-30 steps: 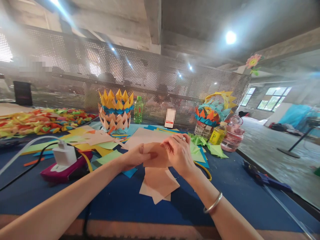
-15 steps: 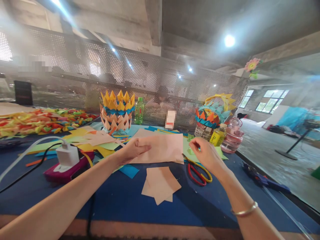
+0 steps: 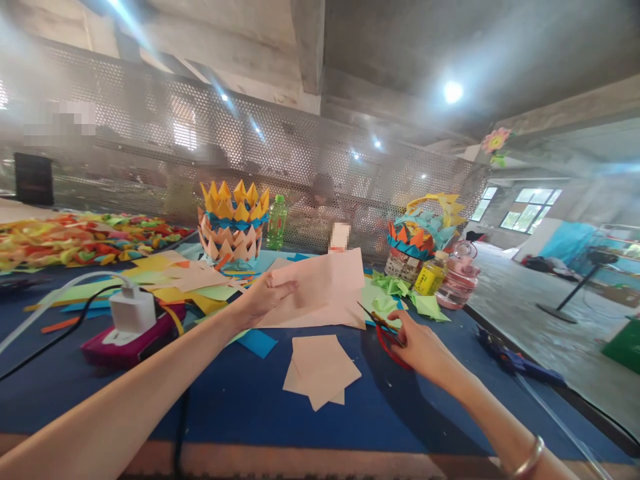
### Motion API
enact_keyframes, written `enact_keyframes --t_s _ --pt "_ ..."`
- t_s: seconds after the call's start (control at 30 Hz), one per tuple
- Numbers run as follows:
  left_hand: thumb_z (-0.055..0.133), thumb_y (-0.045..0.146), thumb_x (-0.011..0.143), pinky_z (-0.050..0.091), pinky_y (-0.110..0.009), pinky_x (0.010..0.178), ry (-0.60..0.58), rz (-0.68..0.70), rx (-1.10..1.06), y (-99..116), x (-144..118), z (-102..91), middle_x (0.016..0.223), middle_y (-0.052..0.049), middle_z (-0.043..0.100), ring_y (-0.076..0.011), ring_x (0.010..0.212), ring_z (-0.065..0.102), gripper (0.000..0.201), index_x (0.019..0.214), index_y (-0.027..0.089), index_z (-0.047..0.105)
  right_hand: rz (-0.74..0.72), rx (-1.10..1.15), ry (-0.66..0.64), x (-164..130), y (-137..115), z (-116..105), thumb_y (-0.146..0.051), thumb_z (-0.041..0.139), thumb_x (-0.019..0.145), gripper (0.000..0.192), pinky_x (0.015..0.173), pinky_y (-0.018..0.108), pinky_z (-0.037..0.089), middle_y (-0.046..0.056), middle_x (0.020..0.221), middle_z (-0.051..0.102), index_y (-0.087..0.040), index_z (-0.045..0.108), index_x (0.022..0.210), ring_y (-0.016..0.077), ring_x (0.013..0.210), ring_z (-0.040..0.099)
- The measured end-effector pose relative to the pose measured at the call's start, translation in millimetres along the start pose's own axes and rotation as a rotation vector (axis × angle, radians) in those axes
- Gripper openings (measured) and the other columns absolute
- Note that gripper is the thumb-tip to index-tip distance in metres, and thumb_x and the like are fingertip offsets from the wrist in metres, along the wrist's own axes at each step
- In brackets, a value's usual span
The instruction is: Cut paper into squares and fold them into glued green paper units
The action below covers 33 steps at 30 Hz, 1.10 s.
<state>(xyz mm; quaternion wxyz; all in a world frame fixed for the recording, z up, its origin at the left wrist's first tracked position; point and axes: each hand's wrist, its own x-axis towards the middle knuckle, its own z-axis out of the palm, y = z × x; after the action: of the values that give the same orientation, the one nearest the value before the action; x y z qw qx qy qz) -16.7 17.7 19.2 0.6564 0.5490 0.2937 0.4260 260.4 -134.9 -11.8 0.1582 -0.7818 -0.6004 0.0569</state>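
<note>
My left hand [image 3: 267, 297] pinches the left edge of a pale pink sheet of paper [image 3: 335, 280], its thumb on top. The sheet is raised and slightly curved, with more pink paper [image 3: 320, 317] beneath it. To the right, my right hand [image 3: 425, 350] is closed on the handles of the scissors [image 3: 384, 341], which have one red and one yellow loop. Their blades point up and left towards the sheet; the fingers partly hide the yellow loop. Several small pink paper squares [image 3: 323, 373] lie overlapping on the blue tabletop [image 3: 240, 407] in front of me.
A folded-paper basket [image 3: 233, 230] and green bottle [image 3: 277, 223] stand behind, near a heap of folded pieces [image 3: 95, 243]. At left is a purple power strip [image 3: 133, 350] with cables. Right are another basket [image 3: 407, 250], a yellow-labelled bottle [image 3: 430, 277], a pink jug [image 3: 457, 280] and a glue gun [image 3: 520, 360].
My right hand has moved down onto the scissors and taken hold of their handles. The sheet in my left hand has lifted and curved at its right end.
</note>
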Motion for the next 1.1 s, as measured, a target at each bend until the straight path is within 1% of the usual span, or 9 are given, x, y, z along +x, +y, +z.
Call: enact_keyframes --t_s 0.07,0.13,0.27,0.37,0.53,0.63,0.73,0.87,1.1 --pt "0.08 0.011 0.063 0.051 -0.018 0.061 0.034 0.009 -0.052 3.1 -0.7 0.8 0.071 -0.001 0.074 -0.0162 0.073 0.069 0.011 0.07 0.016 0.073 -0.055 0.131 0.052 -2.6 -7.4 -2.2 -0.018 0.056 0.078 0.035 0.053 0.026 0.029 -0.008 0.055 0.049 -0.021 0.053 0.112 0.0153 0.052 0.049" --pt "0.081 0.014 0.064 0.055 -0.022 0.063 0.066 -0.029 -0.131 4.5 -0.4 0.6 0.077 -0.003 0.076 -0.0184 0.073 0.071 0.015 0.077 0.015 0.073 -0.114 0.363 0.015 -6.4 -22.4 -3.6 -0.027 0.057 0.08 0.025 0.051 0.026 0.031 -0.008 0.056 0.048 -0.022 0.055 0.105 0.014 0.049 0.047" --pt "0.08 0.016 0.066 0.059 -0.029 0.069 0.046 -0.094 -0.293 5.1 2.0 -3.0 0.088 -0.008 0.077 -0.0215 0.079 0.073 0.023 0.088 0.012 0.072 -0.1 0.857 -0.246 -9.0 -65.2 -1.2 -0.041 0.065 0.076 0.039 0.052 0.026 0.042 -0.004 0.072 0.054 -0.022 0.052 0.108 0.0144 0.059 0.055" --pt "0.077 0.016 0.072 0.06 -0.029 0.071 0.022 -0.08 -0.357 6.9 3.1 -5.8 0.092 -0.01 0.077 -0.021 0.079 0.073 0.02 0.091 0.011 0.072 -0.1 1.043 -0.328 -4.6 -89.9 4.9 -0.047 0.071 0.072 0.043 0.055 0.025 0.047 -0.005 0.072 0.051 -0.023 0.051 0.102 0.0135 0.064 0.054" --pt "0.072 0.006 0.074 0.06 -0.025 0.064 0.081 -0.046 -0.431 10.7 3.9 -8.1 0.079 -0.007 0.077 -0.0166 0.065 0.072 0.006 0.079 0.01 0.072 -0.267 1.012 -0.384 7.9 -101.0 15.5 -0.06 0.064 0.078 0.043 0.054 0.023 0.04 -0.007 0.068 0.041 -0.024 0.048 0.094 0.0086 0.054 0.038" --pt "0.075 0.008 0.072 0.06 -0.026 0.061 0.111 -0.041 -0.409 10.2 4.5 -8.4 0.077 -0.005 0.076 -0.0165 0.063 0.071 0.01 0.081 0.01 0.072 -0.358 0.986 -0.32 13.9 -101.3 20.5 -0.07 0.053 0.08 0.049 0.054 0.025 0.038 -0.005 0.071 0.04 -0.023 0.048 0.092 0.0097 0.056 0.035" --pt "0.079 0.011 0.067 0.059 -0.026 0.061 0.126 -0.042 -0.391 6.8 3.6 -6.1 0.077 -0.005 0.076 -0.0179 0.066 0.072 0.019 0.084 0.012 0.072 -0.341 1.025 -0.293 17.0 -103.5 22.3 -0.074 0.051 0.078 0.053 0.05 0.025 0.034 -0.006 0.07 0.037 -0.025 0.045 0.095 0.0102 0.053 0.033" --pt "0.084 0.016 0.061 0.059 -0.029 0.065 0.094 -0.058 -0.34 -0.9 0.5 0.7 0.077 -0.005 0.077 -0.0206 0.068 0.072 0.027 0.085 0.013 0.073 -0.318 1.024 -0.269 17.8 -106.6 19.5 -0.076 0.054 0.075 0.054 0.046 0.026 0.028 -0.006 0.068 0.035 -0.025 0.043 0.09 0.0093 0.049 0.031" --pt "0.084 0.024 0.059 0.059 -0.031 0.071 0.043 -0.07 -0.273 -10.8 1.2 4.5 0.083 -0.005 0.078 -0.0241 0.078 0.073 0.027 0.083 0.016 0.074 -0.365 0.924 -0.256 22.2 -99.5 24.9 -0.076 0.049 0.079 0.054 0.046 0.024 0.029 -0.007 0.065 0.034 -0.022 0.043 0.087 0.0073 0.048 0.034"
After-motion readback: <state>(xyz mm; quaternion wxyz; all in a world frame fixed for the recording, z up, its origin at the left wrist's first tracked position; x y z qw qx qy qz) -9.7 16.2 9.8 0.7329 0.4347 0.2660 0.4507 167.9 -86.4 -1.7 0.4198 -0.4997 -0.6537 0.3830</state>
